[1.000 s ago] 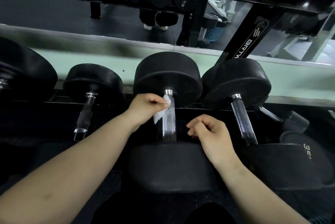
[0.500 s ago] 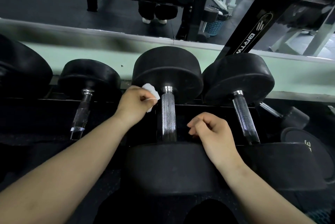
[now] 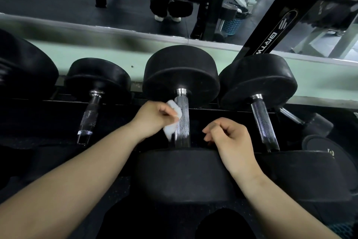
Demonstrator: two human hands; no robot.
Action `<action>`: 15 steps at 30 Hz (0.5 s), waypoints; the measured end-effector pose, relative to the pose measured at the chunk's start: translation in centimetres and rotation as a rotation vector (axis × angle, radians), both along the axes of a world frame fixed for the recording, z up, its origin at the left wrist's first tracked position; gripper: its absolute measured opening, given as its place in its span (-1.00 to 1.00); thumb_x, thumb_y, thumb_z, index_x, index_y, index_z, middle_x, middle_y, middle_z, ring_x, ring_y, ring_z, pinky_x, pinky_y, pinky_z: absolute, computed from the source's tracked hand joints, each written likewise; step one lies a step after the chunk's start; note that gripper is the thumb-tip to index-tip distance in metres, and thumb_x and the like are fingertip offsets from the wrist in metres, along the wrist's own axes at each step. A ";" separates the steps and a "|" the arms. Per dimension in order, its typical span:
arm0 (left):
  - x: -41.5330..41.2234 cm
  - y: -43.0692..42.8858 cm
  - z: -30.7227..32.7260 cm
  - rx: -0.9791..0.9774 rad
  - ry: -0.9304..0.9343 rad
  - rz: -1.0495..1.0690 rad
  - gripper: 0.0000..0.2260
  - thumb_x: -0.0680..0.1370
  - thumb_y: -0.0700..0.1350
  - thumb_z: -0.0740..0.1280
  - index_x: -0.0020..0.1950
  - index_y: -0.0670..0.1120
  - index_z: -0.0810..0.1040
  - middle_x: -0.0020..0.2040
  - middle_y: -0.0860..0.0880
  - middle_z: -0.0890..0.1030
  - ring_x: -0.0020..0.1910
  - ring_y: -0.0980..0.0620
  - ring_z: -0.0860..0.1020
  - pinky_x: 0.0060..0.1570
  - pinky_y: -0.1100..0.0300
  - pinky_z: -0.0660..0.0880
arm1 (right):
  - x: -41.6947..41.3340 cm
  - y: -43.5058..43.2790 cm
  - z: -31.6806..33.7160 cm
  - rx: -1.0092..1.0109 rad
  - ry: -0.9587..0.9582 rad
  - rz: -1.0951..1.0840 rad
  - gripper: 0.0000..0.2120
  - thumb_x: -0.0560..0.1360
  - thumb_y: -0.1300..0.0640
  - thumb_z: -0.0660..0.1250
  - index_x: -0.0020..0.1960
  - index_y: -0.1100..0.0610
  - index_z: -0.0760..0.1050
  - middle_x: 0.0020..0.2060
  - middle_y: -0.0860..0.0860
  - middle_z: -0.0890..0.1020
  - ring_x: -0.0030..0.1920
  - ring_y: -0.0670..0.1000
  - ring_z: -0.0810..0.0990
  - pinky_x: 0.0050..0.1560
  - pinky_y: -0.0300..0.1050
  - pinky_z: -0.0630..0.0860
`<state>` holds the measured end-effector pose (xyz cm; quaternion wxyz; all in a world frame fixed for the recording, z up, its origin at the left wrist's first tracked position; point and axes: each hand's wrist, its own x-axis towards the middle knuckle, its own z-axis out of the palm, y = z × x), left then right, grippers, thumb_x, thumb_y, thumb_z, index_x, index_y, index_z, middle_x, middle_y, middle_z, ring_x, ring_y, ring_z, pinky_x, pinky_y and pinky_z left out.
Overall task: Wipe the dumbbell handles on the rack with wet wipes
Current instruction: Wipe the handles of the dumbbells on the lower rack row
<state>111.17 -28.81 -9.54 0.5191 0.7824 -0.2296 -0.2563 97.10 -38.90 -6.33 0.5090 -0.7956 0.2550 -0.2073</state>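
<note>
A black dumbbell lies on the rack in front of me, its chrome knurled handle [image 3: 182, 120] running away from me between two round heads. My left hand [image 3: 153, 117] grips a white wet wipe [image 3: 173, 120] and presses it against the left side of that handle, near the middle. My right hand [image 3: 230, 138] rests on the dumbbell's near head [image 3: 182, 173], just right of the handle, fingers loosely curled with nothing in them.
A smaller dumbbell with a chrome handle [image 3: 89, 118] sits to the left, another with a handle [image 3: 264, 124] to the right. A further dumbbell [image 3: 317, 126] lies at the far right. A mirror [image 3: 58, 2] behind the rack reflects the gym floor.
My left hand has slid the wipe back down along the handle's left side from near the far head. My right hand stays put on the near head.
</note>
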 end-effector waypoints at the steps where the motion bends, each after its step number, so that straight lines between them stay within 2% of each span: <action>1: 0.1 -0.3 0.1 -0.036 0.024 0.043 -0.81 0.41 -0.28 0.42 -0.32 -0.05 0.52 -0.30 0.08 0.54 -0.31 0.27 0.48 -0.31 0.59 0.36 | 0.0 0.0 0.0 0.001 -0.002 -0.006 -0.69 0.40 0.31 0.20 -0.44 0.03 0.49 -0.58 -0.18 0.55 -0.45 -0.16 0.44 -0.42 -0.42 0.34; 4: -0.1 0.0 0.6 0.003 0.086 -0.054 -0.81 0.41 -0.31 0.41 -0.34 -0.07 0.53 -0.41 0.08 0.54 -0.38 0.22 0.46 -0.44 0.54 0.39 | -0.1 0.1 0.0 -0.009 -0.014 -0.021 -0.70 0.39 0.31 0.20 -0.43 0.03 0.49 -0.57 -0.18 0.56 -0.44 -0.18 0.46 -0.40 -0.45 0.36; 7: -1.2 1.1 0.4 0.145 0.052 -0.238 -0.91 0.39 -0.31 0.43 -0.28 -0.16 0.61 -0.62 0.16 0.51 -0.54 0.32 0.47 -0.46 0.56 0.36 | -0.2 0.2 0.2 -0.019 -0.001 -0.011 -0.74 0.38 0.28 0.20 -0.42 0.05 0.50 -0.56 -0.19 0.57 -0.41 -0.19 0.48 -0.39 -0.46 0.35; 10: -1.3 0.9 0.1 0.124 -0.019 -0.165 -0.94 0.38 -0.31 0.44 -0.16 -0.23 0.65 -0.58 0.19 0.53 -0.49 0.36 0.49 -0.35 0.56 0.36 | -0.2 0.2 0.2 -0.030 0.004 -0.011 -0.73 0.38 0.29 0.20 -0.43 0.05 0.49 -0.56 -0.19 0.56 -0.41 -0.19 0.47 -0.39 -0.45 0.35; 13: -0.4 -0.1 0.6 0.084 -0.081 0.023 -0.95 0.40 -0.26 0.43 -0.16 -0.19 0.64 -0.36 0.09 0.57 -0.31 0.21 0.51 -0.20 0.40 0.39 | -0.2 0.2 0.2 -0.035 -0.002 -0.013 -0.73 0.39 0.28 0.21 -0.43 0.04 0.49 -0.56 -0.21 0.56 -0.40 -0.20 0.48 -0.38 -0.46 0.36; 15: -0.3 -0.4 0.8 0.121 -0.117 0.032 -0.97 0.40 -0.22 0.43 -0.18 -0.16 0.63 -0.33 0.08 0.54 -0.24 0.14 0.51 -0.20 0.40 0.38 | -0.2 0.2 0.1 -0.031 -0.011 -0.018 -0.73 0.39 0.28 0.20 -0.43 0.03 0.49 -0.56 -0.21 0.56 -0.41 -0.19 0.48 -0.39 -0.47 0.36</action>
